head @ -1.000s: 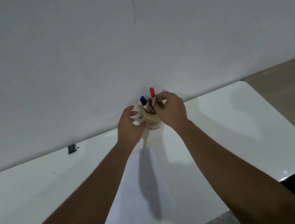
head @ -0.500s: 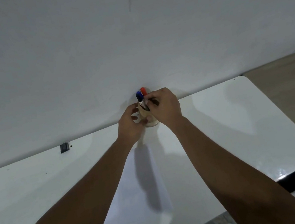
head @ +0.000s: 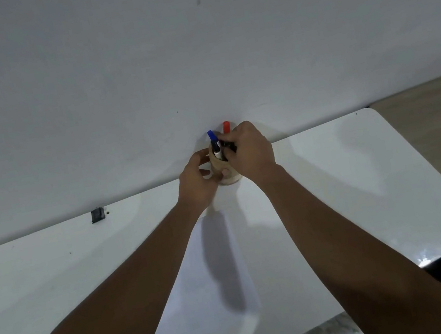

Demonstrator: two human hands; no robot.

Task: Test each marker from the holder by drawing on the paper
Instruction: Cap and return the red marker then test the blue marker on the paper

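Note:
A tan round marker holder (head: 228, 175) stands at the far edge of the white table, against the wall. My left hand (head: 197, 182) is wrapped around its left side, thumb across the front. A blue-capped marker (head: 212, 136) and a red-capped marker (head: 226, 127) stick up out of it. My right hand (head: 253, 151) is over the holder's top, its fingertips pinched on a dark-capped marker (head: 229, 146) that is mostly hidden. A white sheet of paper (head: 206, 300) lies on the table between my forearms.
The white table (head: 362, 186) has a rounded right corner and ends close to me. A bare white wall (head: 194, 54) rises right behind the holder. A small black object (head: 97, 215) sits by the wall at the left. Floor shows to the right.
The red marker, raised in my right hand a second ago, has gone down into the holder. My right fingers now pinch a dark marker. My left hand closed more firmly on the holder.

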